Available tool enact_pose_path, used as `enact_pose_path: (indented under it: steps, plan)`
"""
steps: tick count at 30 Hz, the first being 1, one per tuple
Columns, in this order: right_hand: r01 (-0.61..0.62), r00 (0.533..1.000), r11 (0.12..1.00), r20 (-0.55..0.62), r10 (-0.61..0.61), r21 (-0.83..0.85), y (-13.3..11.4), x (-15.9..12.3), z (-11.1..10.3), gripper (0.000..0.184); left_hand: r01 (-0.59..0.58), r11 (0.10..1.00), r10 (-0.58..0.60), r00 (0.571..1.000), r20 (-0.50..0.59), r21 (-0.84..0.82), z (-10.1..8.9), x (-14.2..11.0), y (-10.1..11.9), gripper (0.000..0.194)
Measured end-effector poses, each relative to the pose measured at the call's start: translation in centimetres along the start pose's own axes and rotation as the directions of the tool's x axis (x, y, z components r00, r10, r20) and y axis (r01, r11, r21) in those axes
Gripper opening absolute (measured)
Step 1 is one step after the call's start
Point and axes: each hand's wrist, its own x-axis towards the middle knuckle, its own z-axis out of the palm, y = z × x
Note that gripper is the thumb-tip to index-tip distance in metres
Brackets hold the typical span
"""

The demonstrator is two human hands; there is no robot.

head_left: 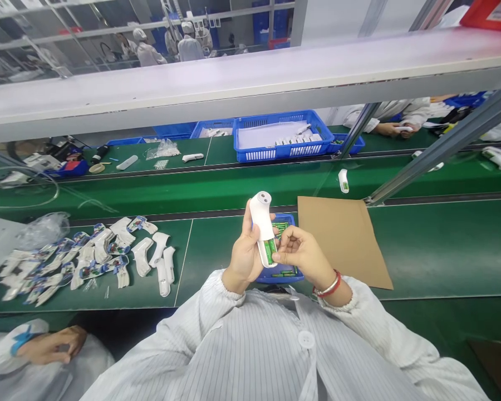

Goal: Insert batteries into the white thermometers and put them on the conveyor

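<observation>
A white forehead thermometer [261,217] is in my left hand [244,253], its head upward and its battery compartment facing me. Two green batteries [269,250] lie side by side in the open compartment. My right hand [300,252] is curled, with thumb and fingers pinched at the right-hand battery by the compartment's lower edge. Behind and below the thermometer, partly hidden by it and my hands, stands a blue tray [294,219] with several loose green batteries [286,273].
Several opened thermometer housings [104,245] lie left on the green table. A cardboard sheet [342,239] lies right. On the green conveyor [192,192] ahead rests another thermometer [343,181]. Beyond stands a blue basket [284,153]. A shelf [250,83] crosses above. A co-worker's hand [54,344] rests lower left.
</observation>
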Motion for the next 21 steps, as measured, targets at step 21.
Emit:
enact_pose_path:
  steps: [21]
  plan:
    - [-0.234,0.939,0.313,-0.130,0.319,-0.921,18.3,1.7,-5.4,0.021,0.650,0.211,0.321,0.659,-0.680,0.730,-22.9,24.6,3.8,0.036]
